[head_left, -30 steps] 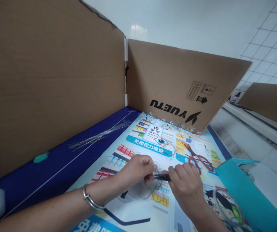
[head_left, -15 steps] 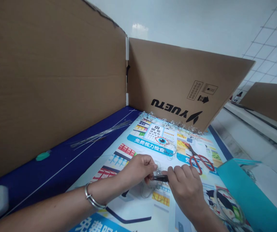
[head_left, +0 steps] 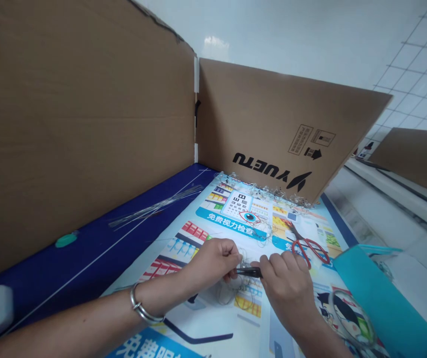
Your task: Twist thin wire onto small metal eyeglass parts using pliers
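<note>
My right hand [head_left: 286, 278] is wrapped round a dark pliers-like tool [head_left: 249, 272], whose tip points left to my other hand. My left hand [head_left: 218, 258], with a silver bangle on its wrist, has its fingers pinched on thin wire [head_left: 243, 256] at the tool's tip. Loops of this fine wire spread around and below the fingertips, over the printed poster [head_left: 183, 318]. The exact spot where tool and wire meet is too small to make out.
Red-handled scissors [head_left: 312, 251] lie beyond my right hand. A teal box [head_left: 381, 293] and a wire coil [head_left: 351, 323] are at the right. Straight wires [head_left: 157, 206] lie on the blue surface at left. Cardboard panels [head_left: 273, 119] stand behind and left; small wire pieces line the back.
The tool has tilted slightly, and my right hand has shifted a little up and away from my left hand. My left hand is still pinched in the same place.
</note>
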The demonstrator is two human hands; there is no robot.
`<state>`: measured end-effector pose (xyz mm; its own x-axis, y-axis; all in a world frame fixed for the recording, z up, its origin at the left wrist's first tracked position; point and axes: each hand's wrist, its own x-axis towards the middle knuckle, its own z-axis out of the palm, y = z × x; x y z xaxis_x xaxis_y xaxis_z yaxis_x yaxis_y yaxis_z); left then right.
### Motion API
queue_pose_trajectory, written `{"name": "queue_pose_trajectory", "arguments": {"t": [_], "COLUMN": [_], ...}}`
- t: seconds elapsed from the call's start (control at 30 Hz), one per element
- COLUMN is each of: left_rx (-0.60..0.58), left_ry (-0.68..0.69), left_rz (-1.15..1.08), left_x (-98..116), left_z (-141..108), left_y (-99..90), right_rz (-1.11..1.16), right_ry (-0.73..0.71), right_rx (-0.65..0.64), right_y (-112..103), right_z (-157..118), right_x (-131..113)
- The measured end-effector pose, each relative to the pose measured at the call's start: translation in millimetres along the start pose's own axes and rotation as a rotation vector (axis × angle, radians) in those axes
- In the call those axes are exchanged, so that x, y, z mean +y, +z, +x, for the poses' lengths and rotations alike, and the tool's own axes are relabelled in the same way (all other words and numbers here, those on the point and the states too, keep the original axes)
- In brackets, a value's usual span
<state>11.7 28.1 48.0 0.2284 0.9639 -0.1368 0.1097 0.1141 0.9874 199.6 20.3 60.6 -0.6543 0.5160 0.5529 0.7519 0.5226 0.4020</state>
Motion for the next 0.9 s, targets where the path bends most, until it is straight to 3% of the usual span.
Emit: {"name": "queue_pose_trajectory", "arguments": {"t": [0.53,0.9], "left_rx": [-0.027,-0.020], "left_ry": [-0.036,-0.069], "left_rz": [-0.050,-0.121], "left_x": [-3.8,-5.0], "left_z": [1.1,1.4], "left_y": [2.9,3.0], "right_rz": [-0.001,-0.020], "right_ry": [-0.061,-0.007], "right_rx": [0.046,0.036], "right_y": [3.2,3.4], "right_z": [0.1,-1.1], "right_x": [-2.7,-6.5]}}
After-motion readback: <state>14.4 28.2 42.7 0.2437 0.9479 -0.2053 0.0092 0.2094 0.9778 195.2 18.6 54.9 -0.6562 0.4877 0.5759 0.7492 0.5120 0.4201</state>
